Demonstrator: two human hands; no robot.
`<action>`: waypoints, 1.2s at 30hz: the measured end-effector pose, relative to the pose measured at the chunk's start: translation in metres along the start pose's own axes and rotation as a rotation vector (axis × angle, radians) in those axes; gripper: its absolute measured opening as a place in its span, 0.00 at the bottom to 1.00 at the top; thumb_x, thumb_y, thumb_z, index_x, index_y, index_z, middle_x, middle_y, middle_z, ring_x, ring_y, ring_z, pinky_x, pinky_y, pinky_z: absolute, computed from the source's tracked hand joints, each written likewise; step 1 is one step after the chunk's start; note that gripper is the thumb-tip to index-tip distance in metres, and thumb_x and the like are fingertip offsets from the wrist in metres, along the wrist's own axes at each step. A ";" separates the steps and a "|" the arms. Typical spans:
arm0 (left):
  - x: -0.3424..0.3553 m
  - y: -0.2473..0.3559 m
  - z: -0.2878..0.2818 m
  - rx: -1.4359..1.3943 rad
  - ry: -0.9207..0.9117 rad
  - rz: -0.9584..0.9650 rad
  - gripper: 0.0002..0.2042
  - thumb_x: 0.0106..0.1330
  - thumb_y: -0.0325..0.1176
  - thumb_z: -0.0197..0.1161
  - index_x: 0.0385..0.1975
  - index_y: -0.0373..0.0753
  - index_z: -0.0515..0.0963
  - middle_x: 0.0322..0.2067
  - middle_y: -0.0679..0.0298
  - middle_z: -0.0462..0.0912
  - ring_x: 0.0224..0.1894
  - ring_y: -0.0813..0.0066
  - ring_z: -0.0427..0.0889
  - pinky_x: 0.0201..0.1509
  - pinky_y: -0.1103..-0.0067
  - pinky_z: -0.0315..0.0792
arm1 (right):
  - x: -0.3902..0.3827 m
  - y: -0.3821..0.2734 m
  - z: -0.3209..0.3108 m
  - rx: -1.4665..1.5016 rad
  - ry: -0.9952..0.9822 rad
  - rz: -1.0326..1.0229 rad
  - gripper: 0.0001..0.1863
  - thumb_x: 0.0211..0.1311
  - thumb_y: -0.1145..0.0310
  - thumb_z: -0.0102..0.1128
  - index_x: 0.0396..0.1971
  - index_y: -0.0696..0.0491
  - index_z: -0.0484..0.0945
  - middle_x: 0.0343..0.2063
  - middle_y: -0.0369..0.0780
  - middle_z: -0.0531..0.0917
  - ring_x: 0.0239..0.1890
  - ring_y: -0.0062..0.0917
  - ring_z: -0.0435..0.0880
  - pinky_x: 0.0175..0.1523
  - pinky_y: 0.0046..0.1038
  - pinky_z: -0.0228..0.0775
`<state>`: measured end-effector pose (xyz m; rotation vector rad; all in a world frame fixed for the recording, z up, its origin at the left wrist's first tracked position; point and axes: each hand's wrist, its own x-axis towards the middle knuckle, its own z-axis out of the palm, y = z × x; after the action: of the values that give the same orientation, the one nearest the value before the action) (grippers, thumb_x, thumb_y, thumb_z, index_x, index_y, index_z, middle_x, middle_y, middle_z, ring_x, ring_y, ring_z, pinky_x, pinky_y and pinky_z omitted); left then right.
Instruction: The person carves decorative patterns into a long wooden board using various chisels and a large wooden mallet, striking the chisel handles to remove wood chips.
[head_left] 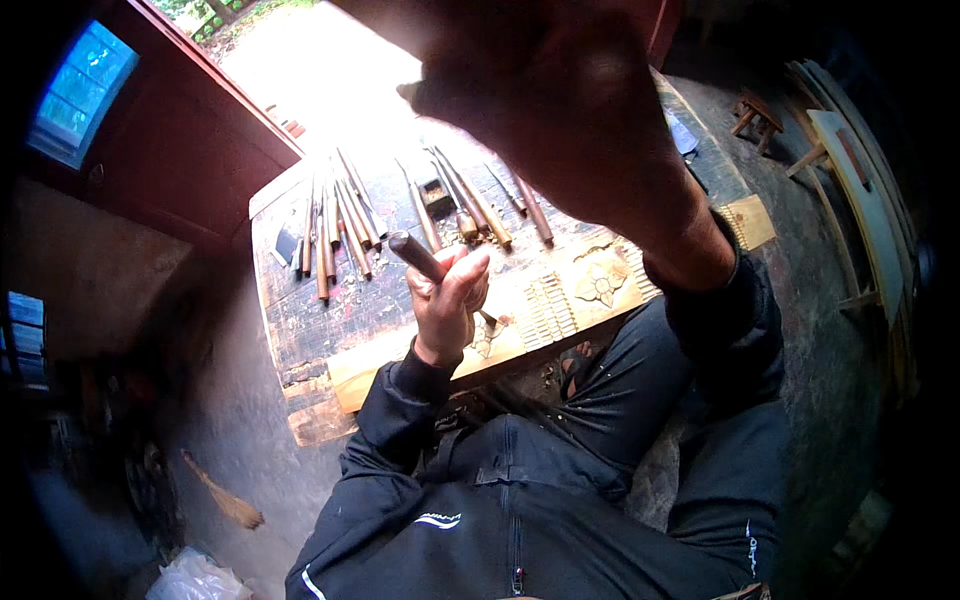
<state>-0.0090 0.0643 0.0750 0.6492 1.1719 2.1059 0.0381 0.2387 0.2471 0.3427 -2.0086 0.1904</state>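
Note:
My left hand (446,308) is closed round the dark wooden handle of a carving chisel (416,256). Its metal end points down at a long pale wooden board (385,367) bearing carved flowers and rows of short cuts. One carved flower (600,283) lies farther right along the board. Very close to the camera, my right hand (560,85) is raised, large and in shadow. Its fingers run out of the top of the picture, so whether they hold anything is hidden. That arm covers part of the table behind it.
Several chisels (335,215) lie on the worn workbench (285,345), with more chisels (465,195) beside a small dark block. A reddish door (190,130) stands at left. On the floor are a broom (225,495), a plastic bag (200,577) and a stool (757,118). Boards (860,200) lean at right.

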 end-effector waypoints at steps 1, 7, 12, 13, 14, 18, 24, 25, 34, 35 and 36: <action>0.004 -0.003 0.008 -0.018 -0.021 -0.014 0.18 0.75 0.27 0.61 0.21 0.46 0.64 0.14 0.76 0.60 0.13 0.86 0.53 0.19 0.81 0.49 | -0.002 -0.005 -0.008 -0.048 0.057 -0.040 0.16 0.59 0.71 0.77 0.48 0.48 0.85 0.37 0.40 0.85 0.37 0.33 0.87 0.41 0.33 0.81; 0.000 -0.001 0.001 -0.038 0.039 0.025 0.19 0.73 0.26 0.67 0.20 0.44 0.68 0.17 0.77 0.64 0.16 0.89 0.58 0.21 0.81 0.49 | -0.022 -0.021 -0.001 -0.203 -0.245 0.143 0.19 0.59 0.73 0.76 0.51 0.53 0.88 0.43 0.40 0.93 0.44 0.33 0.92 0.51 0.38 0.84; 0.030 0.012 -0.019 -0.248 0.324 0.051 0.22 0.83 0.41 0.61 0.22 0.48 0.65 0.16 0.77 0.56 0.16 0.85 0.54 0.19 0.79 0.50 | -0.093 0.005 -0.033 0.429 -0.021 0.644 0.23 0.58 0.73 0.77 0.56 0.56 0.86 0.46 0.41 0.92 0.49 0.31 0.92 0.55 0.34 0.85; 0.033 0.017 -0.032 -0.313 0.278 0.089 0.22 0.85 0.43 0.59 0.22 0.48 0.64 0.17 0.76 0.55 0.16 0.84 0.53 0.19 0.79 0.51 | -0.117 0.006 -0.041 0.529 -0.015 0.814 0.24 0.58 0.72 0.77 0.56 0.56 0.86 0.46 0.41 0.91 0.48 0.29 0.91 0.55 0.34 0.85; 0.030 0.022 -0.028 -0.219 0.242 0.115 0.24 0.85 0.44 0.58 0.22 0.49 0.60 0.18 0.75 0.56 0.17 0.84 0.54 0.21 0.79 0.52 | -0.140 0.006 -0.045 0.590 -0.002 0.965 0.25 0.57 0.71 0.76 0.56 0.57 0.85 0.46 0.41 0.91 0.47 0.27 0.91 0.54 0.33 0.85; 0.013 0.027 -0.014 -0.278 0.073 0.069 0.27 0.88 0.49 0.51 0.20 0.49 0.60 0.18 0.73 0.58 0.19 0.82 0.53 0.21 0.80 0.52 | -0.189 0.006 -0.041 0.677 0.118 1.305 0.17 0.63 0.61 0.75 0.47 0.54 0.87 0.37 0.37 0.88 0.38 0.22 0.89 0.47 0.29 0.83; 0.020 0.017 -0.001 -0.073 0.025 -0.016 0.26 0.88 0.44 0.51 0.20 0.47 0.62 0.17 0.73 0.60 0.17 0.84 0.52 0.19 0.80 0.49 | -0.192 0.011 -0.046 0.734 0.046 1.337 0.36 0.65 0.64 0.70 0.72 0.59 0.73 0.42 0.39 0.87 0.36 0.20 0.85 0.44 0.27 0.80; 0.022 0.017 0.002 -0.042 0.036 -0.038 0.25 0.88 0.44 0.51 0.20 0.47 0.63 0.17 0.73 0.60 0.17 0.84 0.52 0.19 0.80 0.49 | -0.192 0.010 -0.046 0.712 0.018 1.348 0.37 0.64 0.63 0.71 0.72 0.59 0.73 0.42 0.39 0.87 0.36 0.20 0.85 0.44 0.27 0.80; 0.025 0.010 0.003 0.070 0.019 -0.048 0.25 0.88 0.44 0.50 0.20 0.45 0.64 0.17 0.73 0.59 0.16 0.84 0.52 0.21 0.79 0.49 | -0.195 0.010 -0.046 0.697 -0.029 1.302 0.30 0.63 0.63 0.72 0.63 0.59 0.78 0.40 0.40 0.88 0.36 0.21 0.88 0.45 0.29 0.82; 0.025 0.010 0.003 0.066 0.017 -0.051 0.25 0.88 0.44 0.50 0.20 0.45 0.64 0.17 0.73 0.60 0.16 0.84 0.52 0.21 0.79 0.49 | -0.196 0.011 -0.046 0.699 -0.046 1.285 0.33 0.64 0.64 0.71 0.67 0.59 0.75 0.41 0.40 0.88 0.36 0.21 0.87 0.44 0.28 0.82; 0.025 0.010 0.003 0.062 0.015 -0.054 0.25 0.88 0.44 0.50 0.20 0.45 0.64 0.17 0.73 0.60 0.16 0.84 0.52 0.21 0.79 0.49 | -0.197 0.012 -0.047 0.702 -0.063 1.268 0.37 0.64 0.65 0.70 0.72 0.60 0.73 0.43 0.39 0.88 0.35 0.20 0.86 0.44 0.28 0.82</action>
<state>-0.0266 0.0806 0.0878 0.6239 1.2542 2.0398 0.1565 0.2939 0.0922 -0.5637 -1.8815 1.6845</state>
